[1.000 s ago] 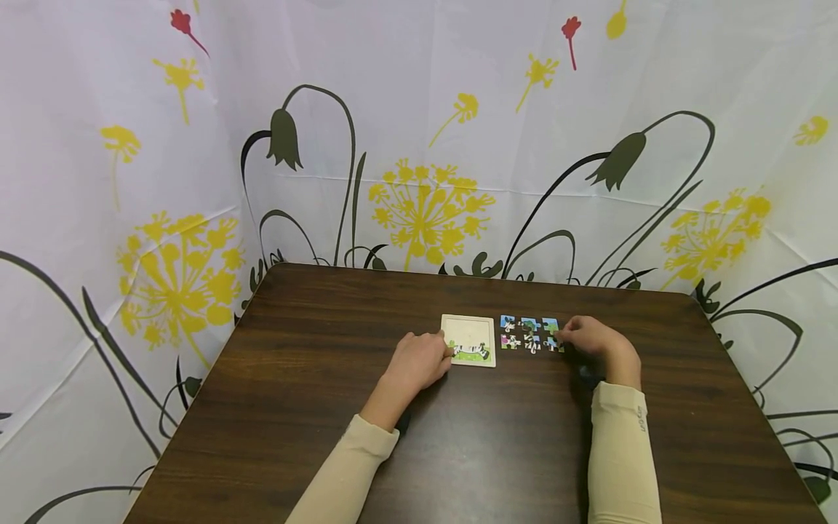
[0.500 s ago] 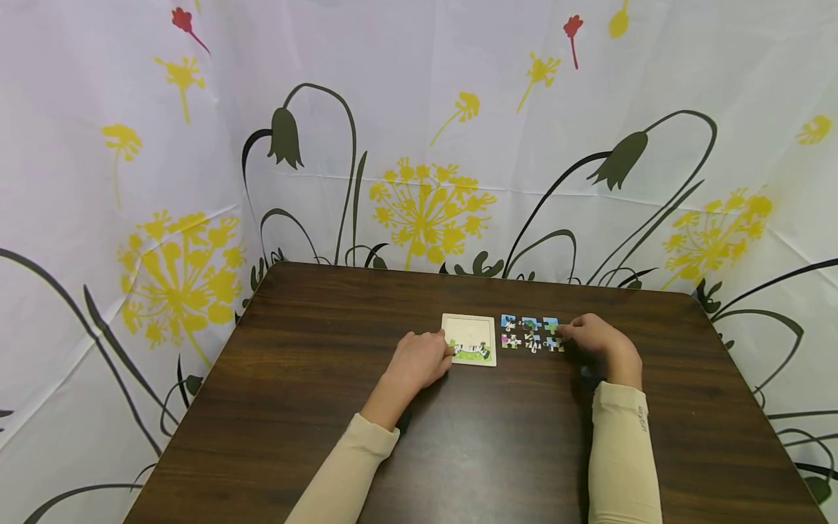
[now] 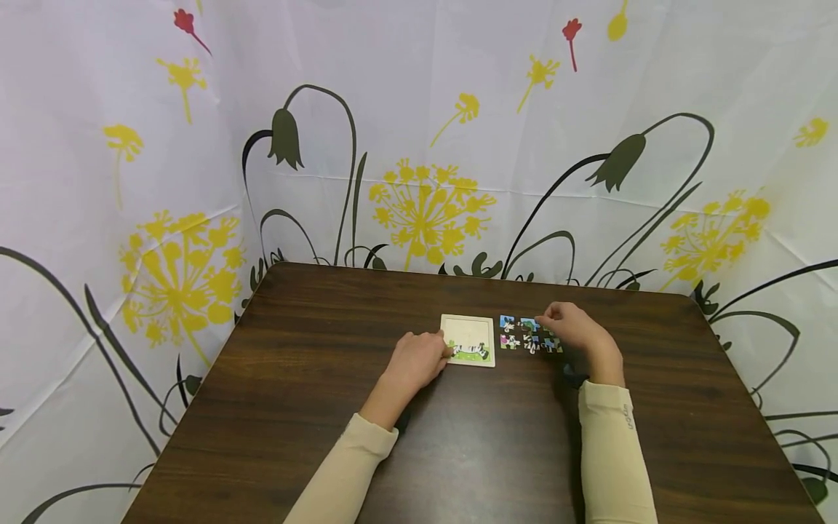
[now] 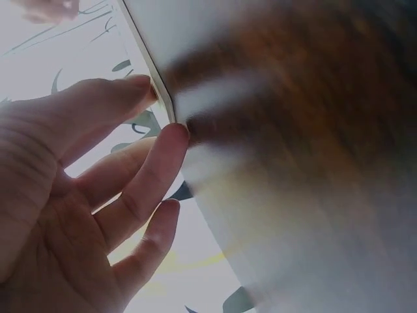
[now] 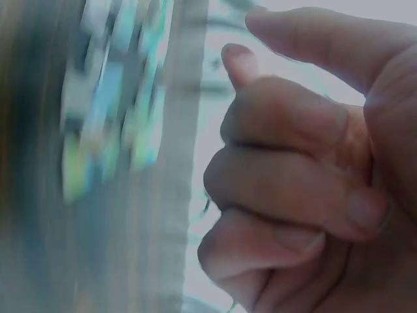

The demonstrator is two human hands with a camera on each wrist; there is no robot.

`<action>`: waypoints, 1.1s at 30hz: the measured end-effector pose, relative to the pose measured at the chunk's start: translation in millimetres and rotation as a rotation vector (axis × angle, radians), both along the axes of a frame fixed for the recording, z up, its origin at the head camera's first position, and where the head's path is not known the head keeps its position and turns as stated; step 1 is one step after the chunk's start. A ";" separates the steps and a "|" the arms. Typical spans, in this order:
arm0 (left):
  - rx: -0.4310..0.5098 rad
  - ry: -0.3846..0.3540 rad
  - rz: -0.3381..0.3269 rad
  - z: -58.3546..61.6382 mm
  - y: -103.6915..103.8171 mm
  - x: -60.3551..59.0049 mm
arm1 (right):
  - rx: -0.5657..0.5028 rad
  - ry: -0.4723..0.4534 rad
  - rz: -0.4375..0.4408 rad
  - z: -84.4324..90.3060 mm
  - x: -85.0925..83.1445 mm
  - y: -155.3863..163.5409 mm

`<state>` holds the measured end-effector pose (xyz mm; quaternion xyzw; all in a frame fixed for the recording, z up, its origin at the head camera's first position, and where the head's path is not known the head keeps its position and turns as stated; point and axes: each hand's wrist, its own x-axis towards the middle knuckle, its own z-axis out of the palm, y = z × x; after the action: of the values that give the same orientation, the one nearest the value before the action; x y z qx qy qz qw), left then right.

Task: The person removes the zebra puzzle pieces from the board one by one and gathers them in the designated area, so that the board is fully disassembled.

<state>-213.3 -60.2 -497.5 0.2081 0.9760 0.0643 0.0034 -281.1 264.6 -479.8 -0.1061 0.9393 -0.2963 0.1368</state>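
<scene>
The left hand [image 3: 419, 358] steadies the puzzle tray [image 3: 468, 339] on the brown surface [image 3: 327, 407], fingers [image 4: 171, 140] straight against its edge, likely so it cannot slide. The right hand [image 3: 571, 325] hovers over the loose pieces [image 3: 524, 335] just beside the tray; its wrist view shows curled fingers [image 5: 280, 163] holding nothing visible, which the head view cannot settle.

One puzzle tray [image 3: 468, 327], six loose puzzle pieces [image 3: 520, 333], two hands [image 3: 419, 358], one table [image 3: 314, 378]
</scene>
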 end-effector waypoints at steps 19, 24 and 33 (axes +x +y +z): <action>0.007 -0.050 -0.037 1.1 -2.2 -5.2 | -0.062 -0.059 0.345 -23.2 11.5 -137.4; 0.116 -0.189 -0.006 0.9 -13.1 -11.1 | -0.063 -0.075 0.341 -24.8 13.0 -137.2; 0.255 -0.341 0.055 0.4 -30.9 -19.4 | -0.064 -0.121 0.340 -24.9 11.7 -136.7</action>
<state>-232.8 -91.1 -497.1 0.1663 0.9504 0.2219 0.1406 -269.5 127.9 -504.7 -0.2498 0.8878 -0.3047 0.2376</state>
